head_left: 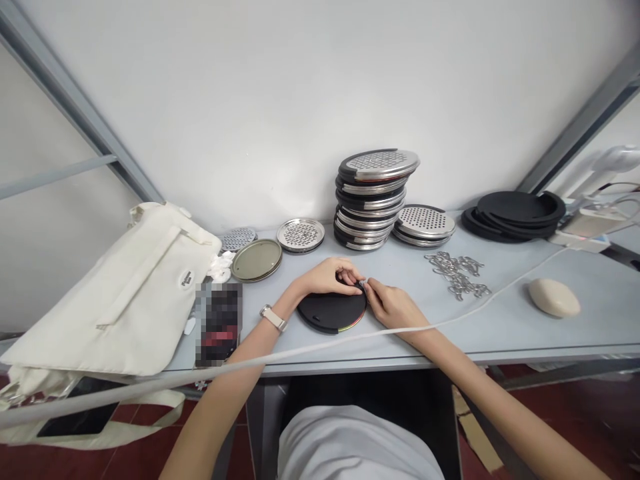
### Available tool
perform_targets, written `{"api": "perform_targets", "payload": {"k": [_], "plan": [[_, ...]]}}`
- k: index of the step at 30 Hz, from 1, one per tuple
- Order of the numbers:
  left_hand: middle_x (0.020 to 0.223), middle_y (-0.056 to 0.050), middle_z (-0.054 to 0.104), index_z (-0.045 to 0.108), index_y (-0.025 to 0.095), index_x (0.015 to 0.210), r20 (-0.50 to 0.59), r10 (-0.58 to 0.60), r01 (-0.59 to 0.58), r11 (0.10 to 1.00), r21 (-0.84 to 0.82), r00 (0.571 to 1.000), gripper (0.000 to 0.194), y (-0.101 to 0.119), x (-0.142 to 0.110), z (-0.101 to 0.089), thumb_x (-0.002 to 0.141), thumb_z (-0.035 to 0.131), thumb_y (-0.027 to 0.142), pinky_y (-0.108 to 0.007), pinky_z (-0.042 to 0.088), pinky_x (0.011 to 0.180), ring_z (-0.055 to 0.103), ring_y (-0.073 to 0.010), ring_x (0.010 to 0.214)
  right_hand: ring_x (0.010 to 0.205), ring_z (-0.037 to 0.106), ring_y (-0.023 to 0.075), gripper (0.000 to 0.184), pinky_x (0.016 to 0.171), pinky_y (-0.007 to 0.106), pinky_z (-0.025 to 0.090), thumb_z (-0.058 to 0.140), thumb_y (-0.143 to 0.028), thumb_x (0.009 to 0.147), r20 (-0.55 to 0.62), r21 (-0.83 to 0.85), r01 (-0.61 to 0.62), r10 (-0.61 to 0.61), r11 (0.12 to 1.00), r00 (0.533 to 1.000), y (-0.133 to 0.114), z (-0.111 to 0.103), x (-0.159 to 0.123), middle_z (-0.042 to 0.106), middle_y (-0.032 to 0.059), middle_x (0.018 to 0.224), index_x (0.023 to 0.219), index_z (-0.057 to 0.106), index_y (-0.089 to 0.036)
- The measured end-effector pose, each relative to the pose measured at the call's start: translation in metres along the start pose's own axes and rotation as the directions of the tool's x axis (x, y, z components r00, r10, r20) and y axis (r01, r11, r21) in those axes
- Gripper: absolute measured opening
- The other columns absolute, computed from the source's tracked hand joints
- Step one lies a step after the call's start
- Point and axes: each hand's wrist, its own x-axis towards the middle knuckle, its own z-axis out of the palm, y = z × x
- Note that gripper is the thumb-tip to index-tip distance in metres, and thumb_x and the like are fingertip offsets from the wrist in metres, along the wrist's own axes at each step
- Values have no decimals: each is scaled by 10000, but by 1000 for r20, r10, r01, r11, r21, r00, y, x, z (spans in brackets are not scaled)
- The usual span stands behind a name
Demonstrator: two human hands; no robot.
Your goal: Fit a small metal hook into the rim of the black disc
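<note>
A black round holder [333, 310] lies on the table in front of me, with a thin red and yellow-green edge showing at its lower right. Curled over its far rim, my left hand [333, 277] grips it with thumb and fingers. At the right rim my right hand [393, 303] is closed, its thumb and finger pinching a small metal clip [363, 284] against the holder. The fingers partly cover this clip, so its exact shape is hidden. Loose metal clips [457, 273] lie in a heap to the right of my hands.
Behind my hands stands a tall stack of grater discs in black holders [373, 200], beside a shorter stack [424, 225]. More grater discs [301, 235], olive lids [257, 259] and black holders [520, 215] line the back. A white cable [455, 321] crosses in front; a cream bag [115, 293] sits left.
</note>
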Motion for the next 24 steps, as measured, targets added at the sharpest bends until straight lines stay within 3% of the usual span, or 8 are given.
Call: {"api": "perform_targets", "payload": {"k": [5,10,24], "plan": [[751,-37,582,603,91,860,-23,-9,9,1000,10,1000,356,2,0,0,613,690,332,-225,447,683,552,-98,719,552,573,149,322,516,234,281,215,-309,897,34,-13,-16,16,1000,999,0,1,2,625,50,647,866,507,-177],[981,-73,580,589,135,982,-24,-10,10,1000,9,1000,428,8,-1,0,607,697,313,-209,434,663,559,-79,704,582,587,147,328,537,233,286,228,-298,897,37,7,1,-1,1000,999,3,0,3,647,57,707,872,531,-174],[957,-99,631,602,107,1005,22,-25,27,996,-86,999,383,10,-1,-1,656,665,252,-242,453,747,572,-115,796,595,579,145,320,548,229,298,248,-316,886,58,27,23,-25,999,998,6,0,1,643,63,717,885,529,-165]]}}
